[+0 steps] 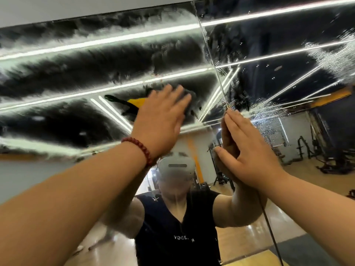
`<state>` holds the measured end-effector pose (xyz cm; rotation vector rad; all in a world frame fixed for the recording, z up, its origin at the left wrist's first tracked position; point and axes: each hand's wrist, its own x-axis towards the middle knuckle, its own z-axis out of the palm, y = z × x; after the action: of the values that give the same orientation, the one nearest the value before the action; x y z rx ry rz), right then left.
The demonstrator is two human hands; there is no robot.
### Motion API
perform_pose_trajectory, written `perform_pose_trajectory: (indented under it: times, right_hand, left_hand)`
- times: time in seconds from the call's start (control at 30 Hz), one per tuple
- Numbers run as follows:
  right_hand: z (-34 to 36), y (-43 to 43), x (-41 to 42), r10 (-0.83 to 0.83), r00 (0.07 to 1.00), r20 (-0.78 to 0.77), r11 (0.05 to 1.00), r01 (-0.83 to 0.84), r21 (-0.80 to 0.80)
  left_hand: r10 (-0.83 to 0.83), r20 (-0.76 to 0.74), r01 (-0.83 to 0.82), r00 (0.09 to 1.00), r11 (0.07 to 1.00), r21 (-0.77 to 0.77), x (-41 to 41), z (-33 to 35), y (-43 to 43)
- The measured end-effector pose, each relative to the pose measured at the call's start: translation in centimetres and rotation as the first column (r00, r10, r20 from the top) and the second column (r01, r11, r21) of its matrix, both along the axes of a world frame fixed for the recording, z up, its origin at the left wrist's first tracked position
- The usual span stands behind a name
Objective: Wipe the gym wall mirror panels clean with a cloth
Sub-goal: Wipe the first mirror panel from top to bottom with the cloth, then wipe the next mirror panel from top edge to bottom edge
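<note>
My left hand [161, 120] was flat against the left mirror panel [76, 77], fingers straight and close together, pressing the cloth [134, 103] onto the glass; only a yellow and dark edge of it showed past my fingers, to their left. My right hand [247, 150] lay open too, its straight fingers resting on the right mirror panel [288, 54] just beside the seam [215, 60] that split the 2 panels.

The left panel was covered in broad milky smears, and the right one carried beads of spray [326, 52] near its far right. I judged the main risk was smearing rather than cleaning: with the cloth held only by flat pressure, not gripped, it could slip out from under my palm on a fast stroke and drop. My bare right palm on the glass would likely leave a fresh print to wipe again. Wet film could also collect along the seam if I pushed toward it. The beaded bracelet [140, 148] on my left wrist sat close enough to the glass that it might knock it on a low pass.
</note>
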<state>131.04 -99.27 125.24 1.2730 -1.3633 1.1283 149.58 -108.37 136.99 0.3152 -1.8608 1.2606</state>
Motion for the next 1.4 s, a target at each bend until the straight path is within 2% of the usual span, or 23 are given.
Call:
perform_pose_trajectory:
  times: [0.07,0.13,0.2,0.27,0.3,0.33,0.43,0.5,0.57,0.67,0.7,0.73,0.8,0.87,0.93,1.03,1.07,1.1,1.2,1.27,1.33,1.4]
  right_hand:
    - [0.0,0.2,-0.2,0.043,0.999,0.007,0.999,-0.043,-0.014]
    - [-0.2,0.5,-0.5,0.085,0.996,0.006,0.996,-0.085,-0.026]
    - [-0.4,0.8,-0.8,0.072,0.997,-0.008,0.997,-0.072,-0.013]
    - [-0.7,0.7,-0.9,0.018,1.0,-0.014,1.0,-0.018,-0.01]
    - [-0.9,0.5,-1.0,-0.002,1.0,-0.011,1.0,0.002,-0.02]
    - [-1.0,0.3,-1.0,-0.011,1.0,-0.012,0.999,0.01,-0.034]
    - [-1.2,0.0,-1.1,0.041,0.999,0.011,0.992,-0.04,-0.116]
    - [-1.2,0.0,-1.2,0.077,0.996,0.05,0.985,-0.068,-0.161]
    - [-1.2,0.1,-1.2,0.057,0.997,0.057,0.984,-0.046,-0.174]
    - [-1.4,-0.1,-1.3,0.04,0.997,0.06,0.984,-0.029,-0.175]
    - [-1.4,-0.1,-1.3,0.05,0.997,0.054,0.982,-0.039,-0.184]
    - [-1.4,-0.1,-1.4,0.053,0.998,0.044,0.979,-0.043,-0.2]
    - [-1.5,-0.3,-1.7,0.039,0.999,0.028,0.975,-0.032,-0.221]
    - [-1.6,-0.3,-1.9,0.031,0.999,0.041,0.98,-0.023,-0.197]
    - [-1.7,-0.3,-1.9,0.04,0.999,0.032,0.984,-0.034,-0.176]
    - [-1.6,-0.3,-2.0,0.038,0.999,0.035,0.986,-0.032,-0.163]
    - [-1.6,-0.3,-2.0,0.035,0.999,0.035,0.987,-0.029,-0.16]
    - [-1.6,-0.3,-2.0,0.031,0.999,0.028,0.986,-0.026,-0.167]
    - [-1.7,-0.2,-1.9,0.052,0.998,0.04,0.986,-0.045,-0.16]
    - [-1.8,0.1,-1.9,0.067,0.996,0.057,0.99,-0.059,-0.13]
    - [-1.9,0.2,-1.8,0.048,0.998,0.041,0.992,-0.043,-0.12]
    - [-2.0,0.3,-1.6,0.032,0.999,0.041,0.995,-0.028,-0.097]
  left_hand:
    - [-0.033,0.202,0.046,0.979,0.997,-0.058,-1.1,-3.1,0.3]
    - [-0.011,0.312,0.032,0.95,0.997,-0.064,-1.4,-4.3,1.1]
    - [-0.019,0.212,0.022,0.977,1.0,-0.012,-1.5,-2.1,1.7]
    - [-0.005,0.001,0.005,1.0,0.997,0.077,-1.7,1.3,2.0]
    - [0.003,-0.056,0.001,0.998,0.996,0.084,-1.8,2.3,2.0]
    - [0.001,-0.049,0.002,0.999,0.999,0.049,-2.2,2.4,2.1]
    - [-0.034,0.202,0.05,0.979,0.996,-0.075,-4.3,-1.9,2.0]
    - [-0.029,0.33,0.051,0.944,0.997,-0.056,-4.5,-4.1,2.6]
    - [-0.044,0.285,0.058,0.958,0.998,-0.038,-4.5,-2.3,3.1]
    - [-0.023,0.041,0.02,0.999,0.997,0.07,-4.6,2.8,3.5]
    - [-0.028,0.03,0.026,0.999,0.997,0.069,-4.6,3.3,3.4]
    - [-0.042,0.077,0.04,0.996,0.999,0.024,-4.8,2.7,3.3]
    - [-0.032,0.272,0.052,0.962,0.996,-0.066,-5.3,-0.5,3.0]
    - [-0.038,0.384,0.073,0.923,0.994,-0.079,-5.1,-2.9,3.3]
    - [-0.045,0.339,0.047,0.94,0.999,0.001,-4.9,-1.8,3.7]
    - [-0.018,0.096,0.012,0.995,0.998,0.062,-5.0,1.3,3.9]
    - [-0.014,0.064,0.01,0.998,0.999,0.054,-5.2,1.3,3.9]
    - [-0.006,0.083,0.003,0.997,0.999,0.033,-5.5,0.5,3.6]
    - [-0.049,0.302,0.051,0.952,0.999,0.001,-5.6,-4.6,2.9]
    - [-0.045,0.355,0.055,0.934,0.998,-0.018,-4.7,-5.2,2.6]
    - [-0.048,0.264,0.035,0.963,0.998,0.054,-3.8,-3.9,2.7]
    - [-0.052,0.07,0.043,0.996,0.991,0.126,-2.9,-3.1,2.3]
